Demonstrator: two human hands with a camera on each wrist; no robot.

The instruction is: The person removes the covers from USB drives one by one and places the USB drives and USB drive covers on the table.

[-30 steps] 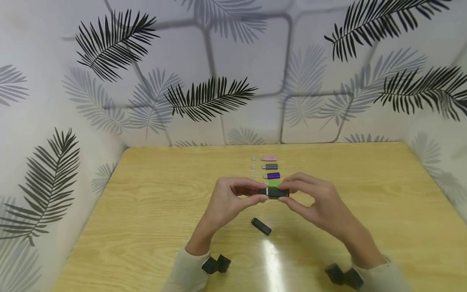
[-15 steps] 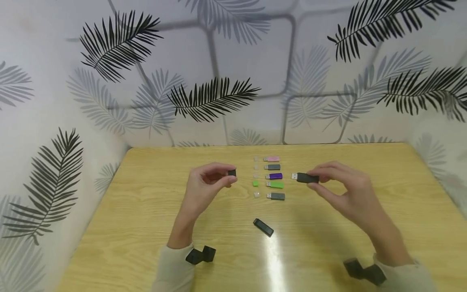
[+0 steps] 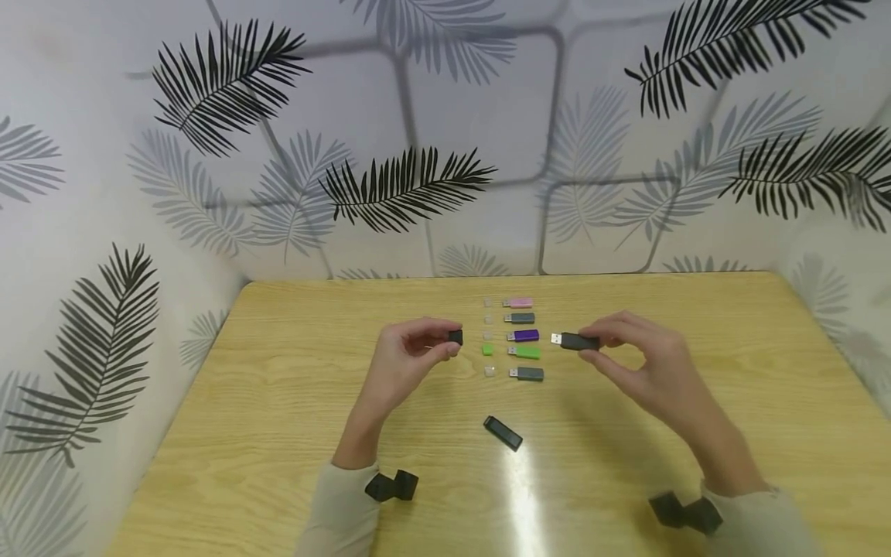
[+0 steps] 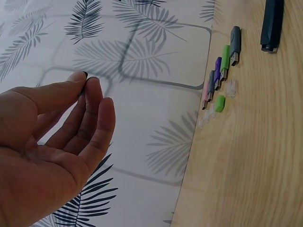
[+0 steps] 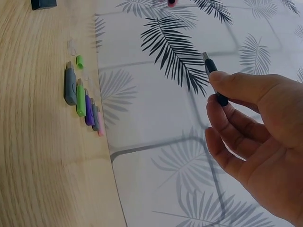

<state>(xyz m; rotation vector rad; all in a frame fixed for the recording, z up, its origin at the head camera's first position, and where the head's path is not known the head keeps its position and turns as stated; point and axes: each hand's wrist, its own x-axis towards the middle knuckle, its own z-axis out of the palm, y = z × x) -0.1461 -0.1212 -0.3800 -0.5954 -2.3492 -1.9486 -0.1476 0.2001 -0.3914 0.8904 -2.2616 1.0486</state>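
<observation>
Both hands sit a little closer together than half a second ago, when they had just pulled cap and stick apart — the left hand (image 3: 411, 360) has drifted right toward the row, the right hand (image 3: 643, 363) slightly left. Left thumb and forefinger pinch a small black cap (image 3: 455, 337), other fingers loosely curled; in the left wrist view only a sliver of the cap (image 4: 85, 74) shows at the fingertips. Right thumb and fingers pinch the black USB stick (image 3: 575, 341) by its body, metal plug bare and pointing left toward the cap; stick and cap are apart, both held above the tabletop (image 3: 278, 402) near its far middle. Between the hands lies a row of five uncapped sticks — pink (image 3: 518, 302), grey (image 3: 520, 318), purple (image 3: 524, 336), green (image 3: 525, 352), grey (image 3: 527, 374) — each with its cap just left of it, among them a green cap (image 3: 487, 350). Another black stick (image 3: 503, 433), capped, lies alone nearer the front edge, well apart from the row.
</observation>
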